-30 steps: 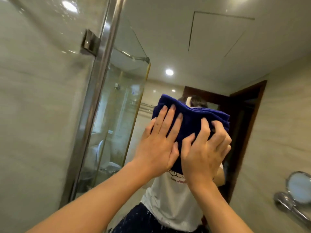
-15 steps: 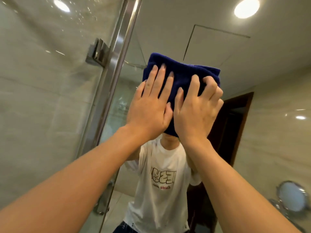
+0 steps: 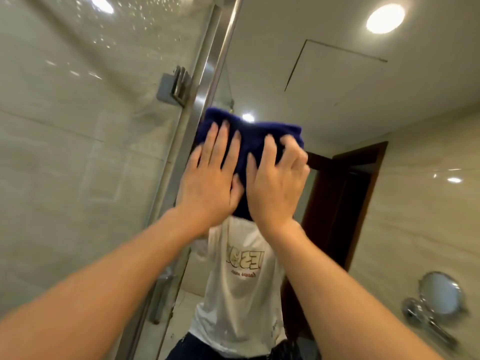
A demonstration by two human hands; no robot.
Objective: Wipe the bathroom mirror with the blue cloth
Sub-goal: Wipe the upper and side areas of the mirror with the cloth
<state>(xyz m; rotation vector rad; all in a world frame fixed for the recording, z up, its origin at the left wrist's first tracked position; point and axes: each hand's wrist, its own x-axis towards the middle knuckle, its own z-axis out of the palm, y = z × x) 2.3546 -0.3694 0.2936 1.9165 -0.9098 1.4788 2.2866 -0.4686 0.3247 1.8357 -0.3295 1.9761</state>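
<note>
Bathroom, likely home or hotel. Large wall mirror (image 3: 324, 105) reflects the room. Beige stone-look wall tiles (image 3: 65, 152) on the left and right walls, glossy, with light glare. Glass shower enclosure (image 3: 130, 74) spotted with water drops, held by a metal hinge bracket (image 3: 172, 87) and a chrome post (image 3: 207, 81). Round magnifying mirror (image 3: 440, 294) on a chrome arm at lower right. Recessed ceiling light (image 3: 385, 18), ceiling access panel (image 3: 335, 71), dark wood door frame (image 3: 348, 203) seen in reflection.

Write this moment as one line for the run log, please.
stage: wiping | left hand: flat on folded dark-blue cloth | right hand: fingers bunching cloth | surface: bathroom mirror
</note>
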